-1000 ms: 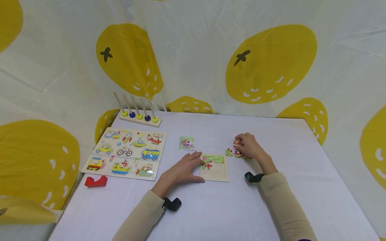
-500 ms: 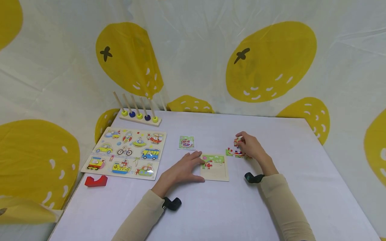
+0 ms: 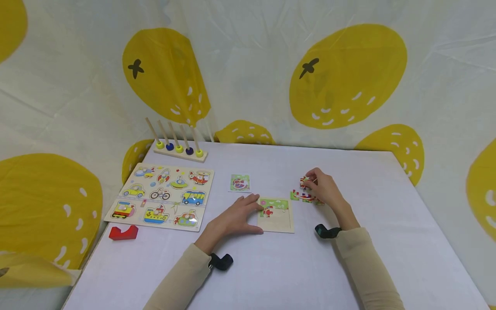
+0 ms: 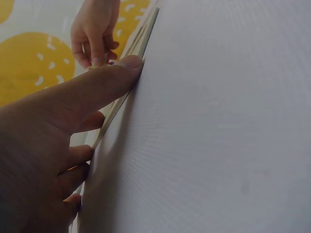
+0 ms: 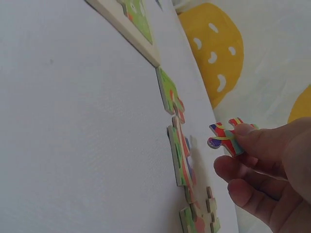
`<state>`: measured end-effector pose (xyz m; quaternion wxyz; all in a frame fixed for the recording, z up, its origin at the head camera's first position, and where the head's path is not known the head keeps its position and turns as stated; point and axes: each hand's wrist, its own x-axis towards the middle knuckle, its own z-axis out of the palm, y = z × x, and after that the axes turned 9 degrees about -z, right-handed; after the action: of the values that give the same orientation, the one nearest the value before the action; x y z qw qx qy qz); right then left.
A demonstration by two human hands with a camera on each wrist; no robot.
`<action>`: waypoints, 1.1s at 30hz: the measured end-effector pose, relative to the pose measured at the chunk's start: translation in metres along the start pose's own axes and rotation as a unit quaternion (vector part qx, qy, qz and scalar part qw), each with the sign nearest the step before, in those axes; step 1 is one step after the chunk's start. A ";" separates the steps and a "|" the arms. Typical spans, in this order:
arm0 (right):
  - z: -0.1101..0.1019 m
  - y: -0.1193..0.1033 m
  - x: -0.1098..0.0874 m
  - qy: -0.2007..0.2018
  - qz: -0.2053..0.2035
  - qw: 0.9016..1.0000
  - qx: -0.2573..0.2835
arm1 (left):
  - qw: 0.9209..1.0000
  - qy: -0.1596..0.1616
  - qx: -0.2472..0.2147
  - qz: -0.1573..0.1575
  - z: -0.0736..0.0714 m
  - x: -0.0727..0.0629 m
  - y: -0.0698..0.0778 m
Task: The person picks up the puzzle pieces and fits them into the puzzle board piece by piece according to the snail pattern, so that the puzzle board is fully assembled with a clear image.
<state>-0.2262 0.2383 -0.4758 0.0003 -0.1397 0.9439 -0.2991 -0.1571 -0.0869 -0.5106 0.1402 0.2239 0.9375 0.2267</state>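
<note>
My left hand (image 3: 237, 215) rests beside a small wooden puzzle tray (image 3: 277, 224), with fingertips and thumb (image 4: 129, 63) touching its left edge. Green pieces line the top of the tray, and a red-and-white piece (image 3: 267, 212) sits at its left side. Right of the tray, my right hand (image 3: 324, 187) pinches a jigsaw piece (image 5: 224, 137) between thumb and fingers. This piece is red, blue and yellow, and the right wrist view shows it raised above the table. Several loose jigsaw pieces (image 3: 302, 196) lie below that hand, beside the tray's upper right corner.
A small picture card (image 3: 240, 183) lies behind the tray. Farther left are a vehicle peg puzzle board (image 3: 176, 206) and a red arched block (image 3: 124, 233). A stand with upright wooden pegs and coloured rings (image 3: 180, 155) is at the back left, before a patterned curtain (image 3: 248, 64).
The right hand has shifted slightly right, its fingers drawn up with the pinched jigsaw piece, which now shows more clearly. The left hand and the tray have stayed in place.
</note>
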 end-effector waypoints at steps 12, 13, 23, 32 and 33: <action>0.003 -0.014 -0.013 0.027 -0.034 0.998 0.051 | 1.000 0.003 -0.004 0.004 -0.001 -0.001 0.001; 0.004 -0.016 -0.014 0.028 -0.037 0.998 0.052 | 1.000 0.003 -0.004 0.005 -0.001 -0.001 0.001; 0.015 -0.027 -0.022 0.029 -0.067 0.995 0.061 | 1.000 -0.001 -0.002 0.001 -0.001 0.000 0.001; 0.023 -0.040 -0.028 0.006 -0.079 0.992 0.102 | 1.000 -0.002 -0.005 0.005 -0.001 0.000 0.001; 0.024 -0.041 -0.029 0.001 -0.080 0.991 0.105 | 1.000 -0.002 -0.006 0.005 -0.002 0.000 0.001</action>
<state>-0.1855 0.2006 -0.4751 -0.0104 -0.2138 0.8931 -0.3956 -0.1570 -0.0868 -0.5084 0.1426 0.2279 0.9347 0.2323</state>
